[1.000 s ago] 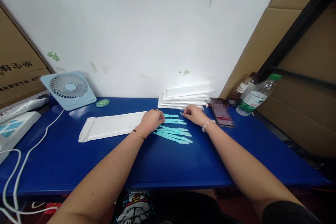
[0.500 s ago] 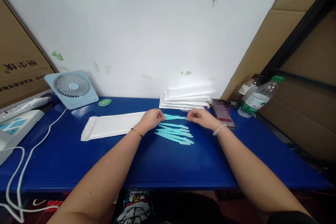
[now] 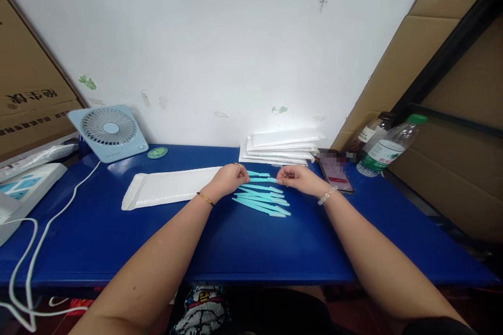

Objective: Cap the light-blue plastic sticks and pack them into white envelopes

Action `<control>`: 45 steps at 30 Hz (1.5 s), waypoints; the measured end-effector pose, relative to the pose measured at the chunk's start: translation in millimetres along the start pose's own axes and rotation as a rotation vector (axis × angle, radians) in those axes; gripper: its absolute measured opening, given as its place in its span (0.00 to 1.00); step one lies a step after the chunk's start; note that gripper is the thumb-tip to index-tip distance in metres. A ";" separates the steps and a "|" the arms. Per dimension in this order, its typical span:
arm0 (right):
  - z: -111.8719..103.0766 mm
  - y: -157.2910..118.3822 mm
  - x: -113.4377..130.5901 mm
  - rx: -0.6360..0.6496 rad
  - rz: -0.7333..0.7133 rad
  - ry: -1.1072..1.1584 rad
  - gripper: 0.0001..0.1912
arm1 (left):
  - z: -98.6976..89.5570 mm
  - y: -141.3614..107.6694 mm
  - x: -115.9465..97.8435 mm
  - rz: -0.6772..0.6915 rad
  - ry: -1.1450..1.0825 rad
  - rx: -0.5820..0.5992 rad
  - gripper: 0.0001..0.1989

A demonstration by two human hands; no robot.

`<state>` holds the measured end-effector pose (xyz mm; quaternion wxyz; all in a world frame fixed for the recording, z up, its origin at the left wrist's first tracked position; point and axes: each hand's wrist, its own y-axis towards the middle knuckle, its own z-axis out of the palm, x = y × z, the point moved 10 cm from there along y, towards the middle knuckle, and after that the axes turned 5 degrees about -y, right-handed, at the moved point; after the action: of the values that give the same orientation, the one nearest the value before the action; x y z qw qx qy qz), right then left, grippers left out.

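Note:
A turquoise eyebrow razor (image 3: 261,180) spans the gap between my hands above the blue table. My left hand (image 3: 230,179) is closed in a pinch on its handle end. At the pale blade end, the fingertips of my right hand (image 3: 298,177) are pinched together on it. Just behind lies another turquoise razor (image 3: 259,174), its left part hidden by my left fingers. Closer to me, several more eyebrow razors (image 3: 259,202) lie fanned on the table, blade ends to the right. A white padded envelope (image 3: 173,187) lies flat left of my left hand and is partly covered by it.
A stack of white padded envelopes (image 3: 279,149) sits against the wall. To the right are a phone (image 3: 338,175), a green-capped bottle (image 3: 387,149) and a dark-capped bottle (image 3: 371,133). A blue fan (image 3: 110,131), a green disc (image 3: 157,153) and white cables (image 3: 58,220) are on the left.
The held razor has come slightly nearer to me, apart from the one behind it. My right fingers have shifted a little left and down. The view has shifted slightly.

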<state>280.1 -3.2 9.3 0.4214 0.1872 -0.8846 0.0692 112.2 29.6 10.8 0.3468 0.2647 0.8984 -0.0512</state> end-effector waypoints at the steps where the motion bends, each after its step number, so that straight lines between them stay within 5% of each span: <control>1: 3.5 -0.2 1.8 0.022 -0.002 0.008 0.13 | 3.0 -1.1 -2.9 0.009 -0.002 0.028 0.08; 5: 1.6 -2.6 -0.4 0.066 0.005 -0.034 0.11 | 10.0 -4.2 -8.5 0.016 0.040 0.106 0.10; 11: -62.1 -8.6 -23.4 -0.402 0.036 -0.544 0.09 | -15.4 0.3 -5.6 0.045 0.359 -0.177 0.16; 16: -43.3 3.9 -33.0 -0.308 -0.032 -0.721 0.09 | -7.9 5.9 8.7 0.010 0.387 -0.135 0.11; 24: -25.3 11.0 -16.2 -0.262 0.003 -0.910 0.06 | -12.0 6.4 9.4 -0.005 0.302 -0.113 0.10; 27: -31.5 7.2 -13.9 -0.324 -0.007 -0.768 0.06 | -15.7 6.6 12.5 -0.011 0.201 -0.131 0.10; 32: -45.6 0.9 -29.2 -0.411 0.024 -0.224 0.07 | -19.0 5.5 12.3 0.010 -0.029 -0.160 0.11; 38: -41.8 1.8 -38.9 -0.426 0.081 0.344 0.20 | -16.8 5.4 11.0 0.012 -0.130 -0.142 0.10; 45: -37.0 2.3 -33.1 -0.449 0.066 0.509 0.20 | -15.7 5.7 10.4 0.031 -0.170 -0.133 0.11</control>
<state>324.9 18.3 7.4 0.6569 0.0377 -0.7499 -0.0689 99.4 43.4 16.4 0.4391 0.2499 0.8629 -0.0084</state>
